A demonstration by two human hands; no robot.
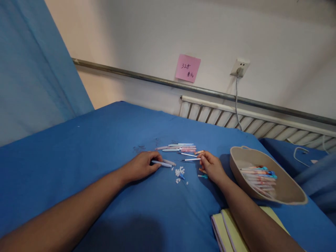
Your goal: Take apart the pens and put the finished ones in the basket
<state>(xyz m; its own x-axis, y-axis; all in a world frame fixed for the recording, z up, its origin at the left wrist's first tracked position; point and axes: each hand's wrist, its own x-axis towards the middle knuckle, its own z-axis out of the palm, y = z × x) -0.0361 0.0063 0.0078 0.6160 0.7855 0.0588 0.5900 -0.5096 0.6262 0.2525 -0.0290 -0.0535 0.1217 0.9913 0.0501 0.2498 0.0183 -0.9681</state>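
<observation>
My left hand is closed on the end of a pale lavender pen barrel, low over the blue cloth. A pinkish barrel lies right beside it. Between thumb and fingers of my right hand is a thin white pen refill, its dark tip pointing left. Another refill rests just behind. Several pale green and pink pens and barrels lie farther back. In front are small white pieces and a blue piece. A teal piece lies by my right hand.
A beige basket holding several pens stands at the right. Under my right forearm lies a yellow-green folded item. Behind the blue-covered surface are a radiator, a metal rail and a plugged-in cable.
</observation>
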